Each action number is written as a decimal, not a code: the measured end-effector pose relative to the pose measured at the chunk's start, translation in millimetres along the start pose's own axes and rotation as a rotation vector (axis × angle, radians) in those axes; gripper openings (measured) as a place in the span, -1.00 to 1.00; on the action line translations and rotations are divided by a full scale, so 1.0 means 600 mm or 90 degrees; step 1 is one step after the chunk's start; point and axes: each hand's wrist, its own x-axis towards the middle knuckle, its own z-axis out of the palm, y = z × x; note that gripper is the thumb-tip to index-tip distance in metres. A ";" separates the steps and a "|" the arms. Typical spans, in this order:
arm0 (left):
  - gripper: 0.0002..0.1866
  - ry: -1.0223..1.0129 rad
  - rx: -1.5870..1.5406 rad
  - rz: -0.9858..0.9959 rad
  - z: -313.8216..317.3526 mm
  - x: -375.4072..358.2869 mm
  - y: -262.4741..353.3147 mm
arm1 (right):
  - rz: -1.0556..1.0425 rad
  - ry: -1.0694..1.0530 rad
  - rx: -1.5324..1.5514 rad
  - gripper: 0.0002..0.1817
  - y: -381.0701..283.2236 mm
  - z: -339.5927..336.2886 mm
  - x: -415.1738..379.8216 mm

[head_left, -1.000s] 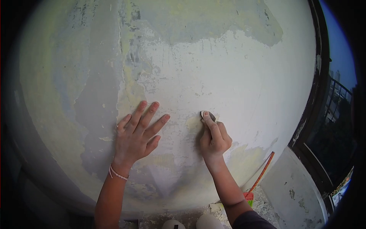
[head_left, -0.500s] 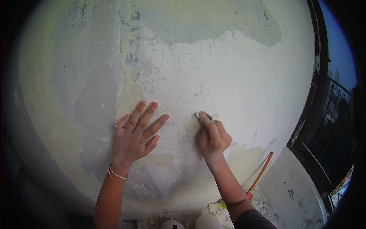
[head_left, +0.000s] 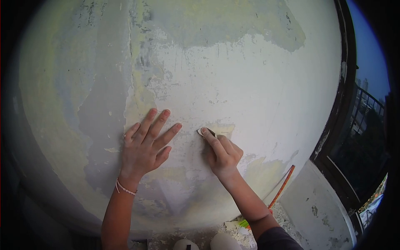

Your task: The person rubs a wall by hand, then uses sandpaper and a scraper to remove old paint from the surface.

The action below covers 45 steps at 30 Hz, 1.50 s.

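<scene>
My left hand [head_left: 145, 146] lies on the wall with its fingers spread and nothing in it; a thin braided bracelet circles the wrist. To its right, my right hand [head_left: 223, 152] pinches a small flat scraper [head_left: 207, 131], its index finger pressed along it against the wall. The wall [head_left: 250, 87] has white paint in the middle, with patchy grey and yellowish areas above, at the left and lower down. A bare yellowish patch [head_left: 225, 128] shows just above and right of the scraper. Most of the scraper is hidden by the fingers.
A dark window frame [head_left: 333, 125] runs down the right side, with a railing outside. An orange-red stick [head_left: 282, 186] leans at the lower right near a low ledge [head_left: 316, 204]. Paint flakes litter the floor [head_left: 166, 241] around two pale rounded shoe tips [head_left: 225, 241].
My right hand has moved left with the scraper, closer to my left hand. More of the yellowish patch shows to its right. The whole view has shifted slightly.
</scene>
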 end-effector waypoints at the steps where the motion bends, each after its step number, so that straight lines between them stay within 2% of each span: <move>1: -0.30 0.000 0.003 -0.010 -0.001 -0.001 0.000 | 0.008 0.009 0.013 -0.52 0.012 -0.001 0.004; 4: -0.30 -0.005 -0.015 -0.010 -0.002 0.000 -0.001 | 0.067 0.063 -0.012 -0.54 0.021 0.006 0.001; 8: -0.30 -0.013 -0.013 -0.004 -0.002 0.000 -0.002 | -0.169 -0.085 0.015 -0.59 0.046 -0.015 0.012; 12: -0.31 -0.012 -0.009 -0.001 -0.002 -0.001 -0.002 | -0.306 -0.060 0.017 -0.62 0.117 -0.027 0.057; 13: -0.31 -0.011 -0.011 -0.001 -0.002 -0.001 -0.003 | -0.332 -0.097 0.002 -0.64 0.120 -0.026 0.071; 15: -0.31 -0.011 -0.009 -0.004 -0.002 0.000 -0.004 | -0.382 -0.177 -0.031 -0.67 0.114 -0.039 0.104; 19: -0.31 0.002 -0.002 -0.005 0.004 -0.001 -0.003 | -0.505 -0.212 -0.059 -0.69 0.071 -0.014 0.135; 23: -0.27 -0.002 -0.006 0.023 0.003 -0.002 -0.007 | -0.541 -0.263 -0.071 -0.71 0.100 -0.037 0.140; 26: -0.27 -0.003 -0.010 0.019 0.000 0.001 -0.006 | -0.518 -0.290 -0.074 -0.75 0.119 -0.056 0.144; 32: -0.28 0.012 -0.010 0.016 0.003 -0.001 -0.005 | -0.447 -0.279 -0.017 -0.79 0.061 -0.029 0.157; 38: -0.29 0.008 -0.011 0.024 0.002 -0.003 -0.008 | -0.407 -0.363 -0.035 -0.83 0.118 -0.066 0.162; 45: -0.27 0.019 -0.014 0.009 0.005 -0.003 -0.006 | -0.430 -0.357 0.035 -0.82 0.055 -0.030 0.159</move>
